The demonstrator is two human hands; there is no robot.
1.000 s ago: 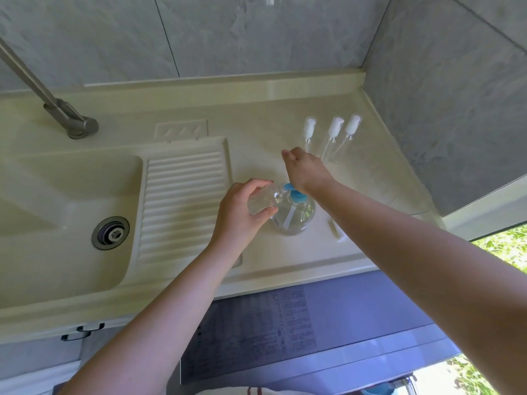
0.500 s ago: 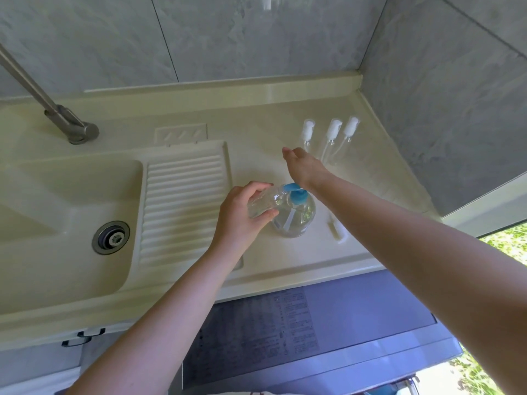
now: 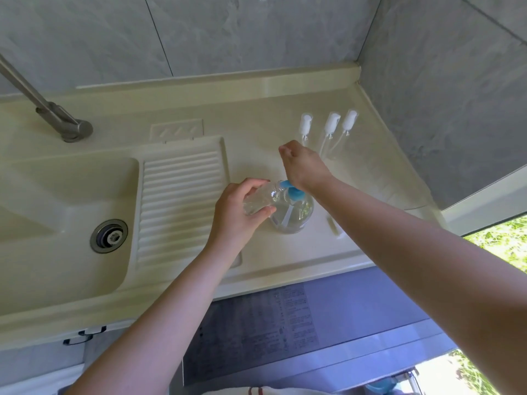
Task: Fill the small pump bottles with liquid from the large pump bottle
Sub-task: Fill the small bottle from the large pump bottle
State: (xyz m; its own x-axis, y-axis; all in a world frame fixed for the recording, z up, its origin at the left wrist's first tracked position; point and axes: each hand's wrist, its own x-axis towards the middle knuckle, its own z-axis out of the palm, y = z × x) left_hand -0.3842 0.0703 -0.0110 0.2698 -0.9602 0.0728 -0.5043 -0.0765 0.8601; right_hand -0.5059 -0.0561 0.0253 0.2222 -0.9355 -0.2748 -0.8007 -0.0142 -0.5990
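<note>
Your left hand [image 3: 241,208] grips a small clear bottle [image 3: 261,198], cap off, tilted so its open mouth meets the blue spout [image 3: 285,184] of the large pump bottle [image 3: 293,212], which stands on the counter [image 3: 256,132] right of the ribbed drainboard [image 3: 179,203]. Your right hand [image 3: 303,166] presses the pump head with its heel, fingers loosely curled and holding nothing. The small bottle likely is light, thin-walled and slick when wet: hold it mid-body, not the neck. Three more small bottles [image 3: 328,132] lie behind. Probably the large one is heavy enough to stay put.
</note>
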